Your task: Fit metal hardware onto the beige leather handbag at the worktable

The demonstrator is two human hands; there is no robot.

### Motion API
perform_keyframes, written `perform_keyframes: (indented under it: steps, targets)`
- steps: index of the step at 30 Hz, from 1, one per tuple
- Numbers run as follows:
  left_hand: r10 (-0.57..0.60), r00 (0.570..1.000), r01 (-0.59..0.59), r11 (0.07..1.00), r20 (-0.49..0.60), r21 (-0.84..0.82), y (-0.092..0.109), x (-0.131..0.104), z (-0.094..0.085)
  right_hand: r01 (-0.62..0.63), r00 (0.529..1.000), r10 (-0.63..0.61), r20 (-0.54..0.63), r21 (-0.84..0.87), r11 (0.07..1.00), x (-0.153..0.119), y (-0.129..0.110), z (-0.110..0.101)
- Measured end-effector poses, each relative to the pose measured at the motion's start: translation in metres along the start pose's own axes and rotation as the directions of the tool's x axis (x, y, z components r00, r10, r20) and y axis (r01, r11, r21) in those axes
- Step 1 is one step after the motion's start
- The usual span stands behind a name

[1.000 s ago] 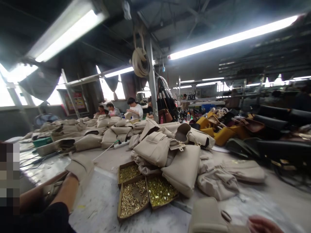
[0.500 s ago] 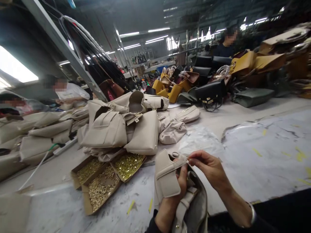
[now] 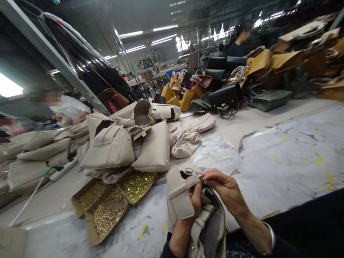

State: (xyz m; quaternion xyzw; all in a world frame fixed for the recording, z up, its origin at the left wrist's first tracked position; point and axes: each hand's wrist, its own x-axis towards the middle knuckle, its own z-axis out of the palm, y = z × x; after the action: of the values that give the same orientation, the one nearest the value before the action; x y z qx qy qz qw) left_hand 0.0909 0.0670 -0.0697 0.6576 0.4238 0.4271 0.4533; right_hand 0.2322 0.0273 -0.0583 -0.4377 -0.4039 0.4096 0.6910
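A beige leather handbag (image 3: 180, 200) stands at the near edge of the work table, just in front of me. My left hand (image 3: 192, 209) grips its body from below, thumb pressed on the front flap. My right hand (image 3: 223, 186) pinches something small at the bag's top, beside a metal ring (image 3: 189, 171); what it pinches is too small to tell. The bag's strap (image 3: 197, 225) hangs down toward me.
Three cardboard trays of small gold metal parts (image 3: 107, 200) lie left of the bag. A heap of beige bags (image 3: 126, 143) sits behind them. Yellow, black and green bags (image 3: 223, 96) pile up further back. Other people (image 3: 67, 105) work at the far left and back.
The view swung from the left of the table to the bag in front of me. Both hands came onto the bag; since half a second ago the right fingers moved closer to its top.
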Motion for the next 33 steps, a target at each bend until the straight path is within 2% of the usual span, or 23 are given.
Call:
perform_keyframes:
  steps: [6, 14, 20, 24, 27, 33]
  targets:
    - [0.009, 1.000, -0.009, 0.999, 0.022, -0.038, -0.005, 0.001, 0.001, -0.077, 0.997, 0.077, -0.022, 0.026, 0.997, -0.001, 0.005, -0.001]
    - [0.033, 0.999, -0.033, 0.999, 0.018, 0.015, -0.010, 0.001, 0.001, -0.082, 0.996, 0.082, -0.040, 0.003, 0.997, 0.002, 0.003, 0.002]
    - [0.109, 0.994, -0.107, 0.992, -0.024, 0.062, -0.017, -0.003, 0.006, -0.080, 0.997, 0.080, -0.013, -0.037, 0.996, 0.000, 0.004, 0.001]
    - [0.165, 0.982, -0.154, 0.981, -0.094, 0.114, -0.023, -0.006, 0.008, -0.014, 1.000, 0.013, -0.008, -0.101, 0.995, -0.002, 0.003, -0.001]
    - [0.227, 0.972, -0.215, 0.960, -0.053, 0.177, -0.023, -0.007, 0.006, 0.020, 1.000, -0.022, -0.012, -0.137, 0.990, -0.002, 0.004, -0.001]
    - [0.332, 0.943, -0.322, 0.915, 0.000, 0.242, -0.022, -0.007, 0.002, -0.037, 0.998, 0.029, -0.048, -0.167, 0.985, -0.001, 0.008, -0.001]
